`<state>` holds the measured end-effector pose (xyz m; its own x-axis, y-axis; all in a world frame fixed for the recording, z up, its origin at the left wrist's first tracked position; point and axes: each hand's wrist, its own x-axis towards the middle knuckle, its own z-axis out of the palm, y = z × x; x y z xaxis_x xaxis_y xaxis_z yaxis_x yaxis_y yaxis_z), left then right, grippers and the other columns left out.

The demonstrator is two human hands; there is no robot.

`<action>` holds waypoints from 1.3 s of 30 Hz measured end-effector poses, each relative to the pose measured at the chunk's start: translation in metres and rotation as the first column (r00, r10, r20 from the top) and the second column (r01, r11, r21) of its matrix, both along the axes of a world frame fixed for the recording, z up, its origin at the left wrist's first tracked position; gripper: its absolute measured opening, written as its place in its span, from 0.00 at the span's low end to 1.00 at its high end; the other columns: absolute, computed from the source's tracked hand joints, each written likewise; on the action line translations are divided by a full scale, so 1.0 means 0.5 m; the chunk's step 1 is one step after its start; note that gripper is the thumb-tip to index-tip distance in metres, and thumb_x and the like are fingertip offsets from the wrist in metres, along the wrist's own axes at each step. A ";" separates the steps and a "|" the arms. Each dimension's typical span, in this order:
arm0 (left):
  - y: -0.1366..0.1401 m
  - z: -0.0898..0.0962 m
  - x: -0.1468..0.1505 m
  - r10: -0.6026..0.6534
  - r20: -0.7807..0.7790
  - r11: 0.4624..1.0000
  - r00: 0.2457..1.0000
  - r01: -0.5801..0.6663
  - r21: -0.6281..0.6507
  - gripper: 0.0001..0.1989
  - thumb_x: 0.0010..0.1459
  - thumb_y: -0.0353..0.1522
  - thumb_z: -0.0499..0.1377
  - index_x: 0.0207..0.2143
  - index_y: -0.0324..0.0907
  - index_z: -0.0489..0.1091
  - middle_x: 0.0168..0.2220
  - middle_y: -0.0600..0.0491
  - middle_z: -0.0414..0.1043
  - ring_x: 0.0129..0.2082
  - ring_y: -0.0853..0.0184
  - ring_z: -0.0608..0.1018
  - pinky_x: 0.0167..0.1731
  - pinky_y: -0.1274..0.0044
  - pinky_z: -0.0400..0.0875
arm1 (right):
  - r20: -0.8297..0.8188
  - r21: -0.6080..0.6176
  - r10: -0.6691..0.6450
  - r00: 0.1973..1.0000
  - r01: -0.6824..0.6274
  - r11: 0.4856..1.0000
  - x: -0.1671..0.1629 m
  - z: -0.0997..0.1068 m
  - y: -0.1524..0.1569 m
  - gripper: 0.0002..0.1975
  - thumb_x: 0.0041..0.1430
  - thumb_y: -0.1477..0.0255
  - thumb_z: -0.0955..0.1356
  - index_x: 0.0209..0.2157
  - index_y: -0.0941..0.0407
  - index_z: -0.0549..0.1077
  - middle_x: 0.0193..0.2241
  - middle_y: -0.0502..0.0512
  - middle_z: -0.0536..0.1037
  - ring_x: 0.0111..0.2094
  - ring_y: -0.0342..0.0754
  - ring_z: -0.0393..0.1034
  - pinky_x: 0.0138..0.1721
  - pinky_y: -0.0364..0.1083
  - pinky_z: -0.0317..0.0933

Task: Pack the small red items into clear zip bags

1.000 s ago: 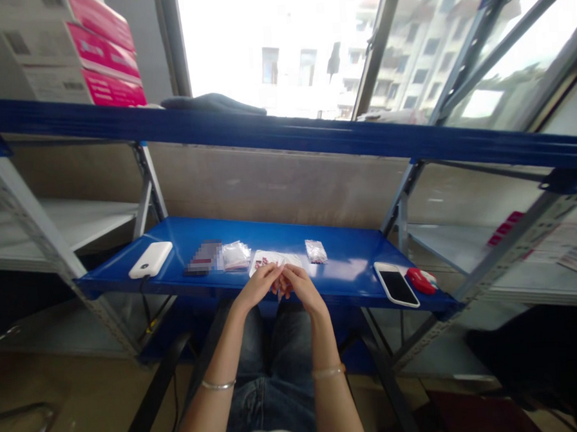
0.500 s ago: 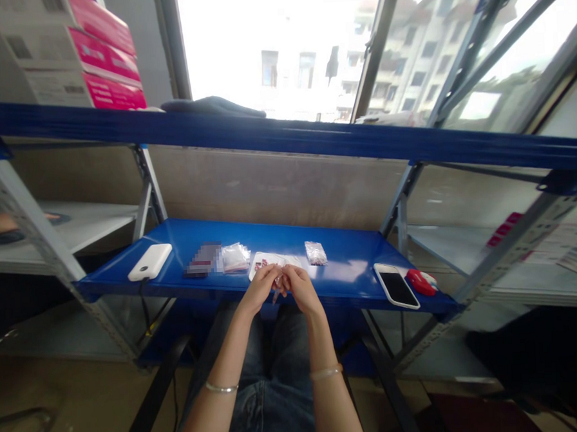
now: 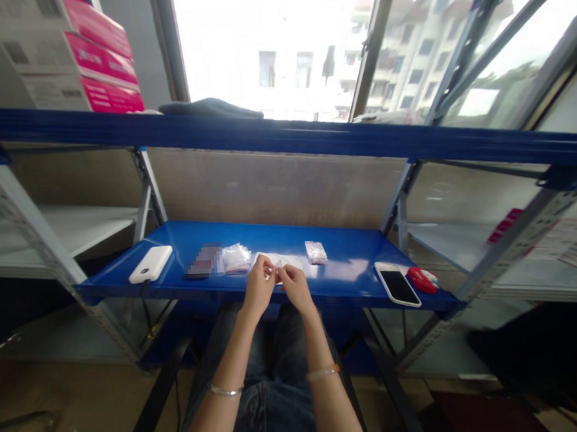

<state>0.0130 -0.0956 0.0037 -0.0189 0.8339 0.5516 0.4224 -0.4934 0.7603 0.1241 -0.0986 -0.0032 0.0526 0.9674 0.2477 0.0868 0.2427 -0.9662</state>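
Left hand (image 3: 259, 288) and right hand (image 3: 297, 289), fingers curled, pinch what looks from here like a small pale piece (image 3: 279, 265) between their fingertips, near a flat white item (image 3: 289, 260) on the blue surface (image 3: 270, 233).

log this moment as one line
left hand, right hand: close together | anything held: too small to tell | on blue shelf: clear bag left of hands, phone right of hands

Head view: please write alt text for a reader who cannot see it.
A person's left hand and right hand are close together at a blue shelf; anything they pinch is too small to identify. Plastic bags lie nearby, a phone farther right.
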 end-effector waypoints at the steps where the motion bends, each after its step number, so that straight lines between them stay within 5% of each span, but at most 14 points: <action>1: 0.000 0.001 -0.002 -0.004 -0.030 0.999 1.000 0.006 0.039 0.02 0.55 0.27 0.53 0.30 0.42 0.64 0.29 0.55 0.69 0.28 0.69 0.73 0.29 0.78 0.66 | 0.033 0.000 -0.019 0.999 0.019 1.000 -0.003 -0.002 0.000 0.13 0.52 0.65 0.62 0.19 0.56 0.65 0.17 0.48 0.69 0.21 0.43 0.63 0.23 0.41 0.56; 7: -0.013 0.014 -0.012 0.055 -0.339 0.997 0.939 -0.035 0.064 0.13 0.57 0.24 0.51 0.38 0.42 0.73 0.46 0.46 0.73 0.48 0.60 0.73 0.48 0.67 0.65 | 0.116 0.084 -0.115 0.987 0.105 0.991 -0.002 -0.004 -0.007 0.15 0.54 0.66 0.63 0.17 0.56 0.65 0.14 0.47 0.67 0.19 0.41 0.59 0.23 0.41 0.50; 15: -0.029 0.026 -0.011 0.064 -0.494 0.995 0.867 -0.096 -0.041 0.16 0.56 0.29 0.57 0.48 0.45 0.71 0.54 0.45 0.68 0.53 0.57 0.70 0.51 0.65 0.64 | 0.120 0.089 -0.153 0.981 0.143 0.986 0.008 -0.002 -0.012 0.15 0.53 0.66 0.66 0.16 0.54 0.64 0.14 0.45 0.64 0.19 0.41 0.56 0.21 0.41 0.46; 19: -0.029 0.031 -0.013 0.090 -0.493 0.993 0.865 -0.114 -0.019 0.20 0.53 0.27 0.59 0.50 0.44 0.70 0.56 0.43 0.66 0.53 0.54 0.70 0.51 0.63 0.64 | -0.068 -0.091 -0.036 0.997 0.030 0.995 0.007 0.005 -0.015 0.13 0.50 0.63 0.70 0.22 0.55 0.65 0.17 0.47 0.69 0.19 0.41 0.63 0.18 0.39 0.52; 23: -0.029 0.035 -0.016 0.106 -0.487 0.994 0.867 -0.109 0.022 0.21 0.53 0.24 0.57 0.51 0.44 0.70 0.57 0.43 0.65 0.52 0.56 0.71 0.51 0.64 0.65 | -0.242 -0.341 0.034 0.970 -0.118 0.933 0.004 0.023 -0.018 0.17 0.53 0.56 0.67 0.35 0.55 0.66 0.21 0.51 0.74 0.19 0.46 0.70 0.17 0.41 0.61; 29: -0.023 0.031 -0.023 0.123 -0.523 0.991 0.843 -0.079 0.105 0.24 0.54 0.21 0.52 0.52 0.48 0.68 0.57 0.47 0.64 0.51 0.59 0.71 0.49 0.64 0.67 | -0.535 -0.444 0.014 0.845 -0.295 0.846 0.003 0.030 -0.012 0.19 0.57 0.55 0.64 0.42 0.56 0.64 0.26 0.55 0.76 0.22 0.48 0.73 0.22 0.47 0.68; 34: -0.018 0.027 -0.026 0.077 -0.544 0.987 0.836 0.014 0.161 0.24 0.55 0.20 0.50 0.50 0.48 0.71 0.57 0.47 0.64 0.52 0.59 0.70 0.50 0.64 0.67 | -0.750 -0.357 0.097 0.654 -0.523 0.774 0.000 0.029 -0.011 0.18 0.60 0.57 0.62 0.37 0.59 0.66 0.25 0.56 0.75 0.23 0.46 0.73 0.26 0.45 0.68; 39: -0.020 0.033 -0.028 0.047 -0.549 0.982 0.835 0.061 0.176 0.22 0.55 0.20 0.51 0.47 0.48 0.72 0.57 0.49 0.65 0.52 0.60 0.70 0.50 0.63 0.66 | -0.821 -0.308 0.120 0.559 -0.609 0.731 0.003 0.030 -0.012 0.20 0.61 0.57 0.60 0.34 0.61 0.68 0.25 0.57 0.75 0.25 0.45 0.72 0.29 0.44 0.67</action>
